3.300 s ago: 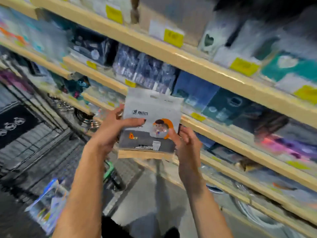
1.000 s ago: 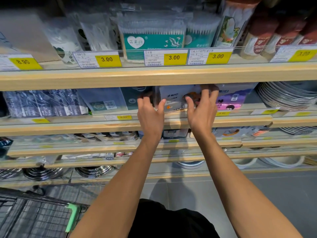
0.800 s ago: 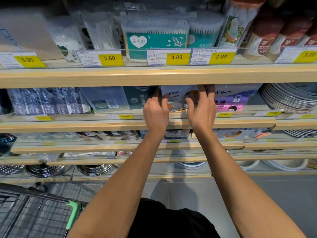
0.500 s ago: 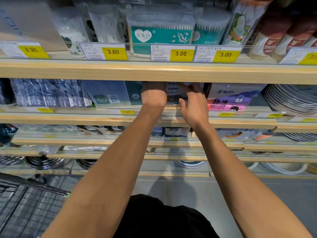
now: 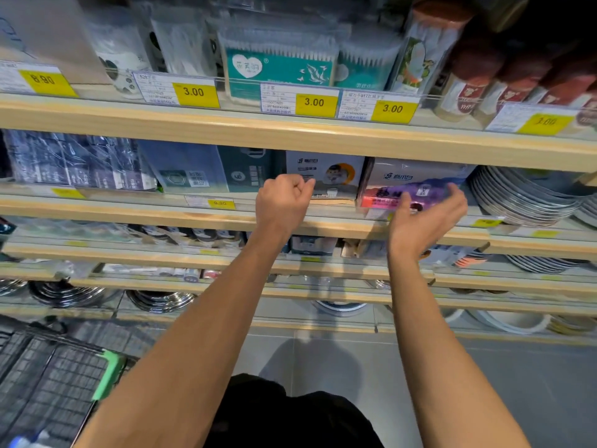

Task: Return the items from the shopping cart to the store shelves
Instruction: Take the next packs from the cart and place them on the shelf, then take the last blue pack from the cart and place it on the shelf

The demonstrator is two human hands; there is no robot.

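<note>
Two hands before shelved packet (image 5: 326,176): left hand (image 5: 284,202) fisted, right hand (image 5: 423,218) fingers spread.

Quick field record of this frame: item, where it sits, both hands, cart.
item: white packet with orange circle
location: upright on second shelf, left of purple packet
left hand: fingers curled, holds nothing, in front of the packet
right hand: fingers relaxed, in front of purple packet
cart: lower left, green handle

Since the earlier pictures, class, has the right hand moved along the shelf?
Yes. The right hand has shifted rightward along the shelf edge, off the grey packet to the purple packet.
</note>
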